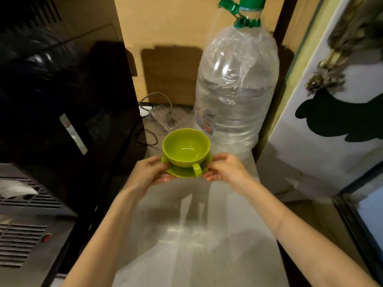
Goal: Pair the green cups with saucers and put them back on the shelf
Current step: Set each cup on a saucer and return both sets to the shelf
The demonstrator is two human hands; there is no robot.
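An empty green cup (pixel 186 148) stands upright on a green saucer (pixel 179 172), its handle turned toward me. Both are held just above the pale counter (pixel 186 235) in the middle of the view. My left hand (pixel 150 171) grips the saucer's left edge, thumb on top by the cup's wall. My right hand (pixel 224 167) grips the saucer's right edge the same way. Most of the saucer is hidden under the cup and my fingers.
A big clear water bottle (pixel 238 83) with a green cap stands right behind the cup. A black appliance (pixel 68 100) fills the left side, with a metal vented unit (pixel 27 235) below it. Cables and a white power strip (pixel 167 117) lie at the back. A white door (pixel 331 121) stands at right.
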